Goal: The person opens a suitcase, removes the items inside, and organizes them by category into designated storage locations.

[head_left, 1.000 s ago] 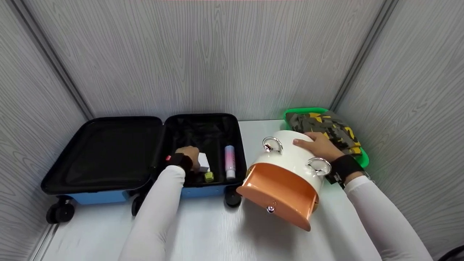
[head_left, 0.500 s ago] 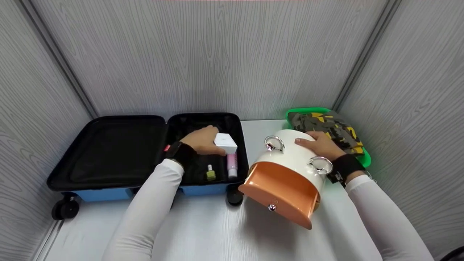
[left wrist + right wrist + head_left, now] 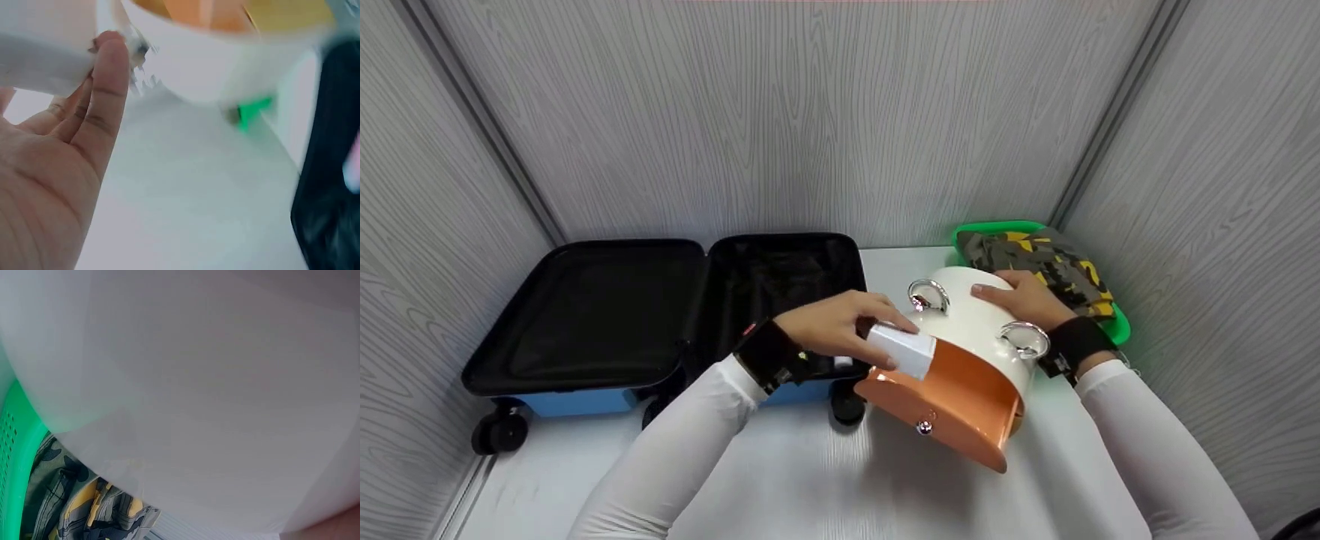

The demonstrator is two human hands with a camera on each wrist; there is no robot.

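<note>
The left hand [image 3: 840,328] pinches a white box [image 3: 901,350] just over the open orange drawer [image 3: 952,390] of the white case [image 3: 971,319]. The right hand [image 3: 1024,298] lies flat on the case's top, fingers relaxed, beside the green basket [image 3: 1114,319].

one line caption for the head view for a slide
Left hand holds a white box over the open orange drawer of a white case steadied by the right hand.

Count: one open blue hard-shell suitcase with black lining [image 3: 660,315], left half of the table. One white rounded cabinet [image 3: 971,319] with one orange drawer [image 3: 952,397] and two silver ring handles [image 3: 928,294]. One small white box [image 3: 901,351]. One green plastic basket [image 3: 1114,319], far right corner. Two hands [image 3: 840,326].
</note>
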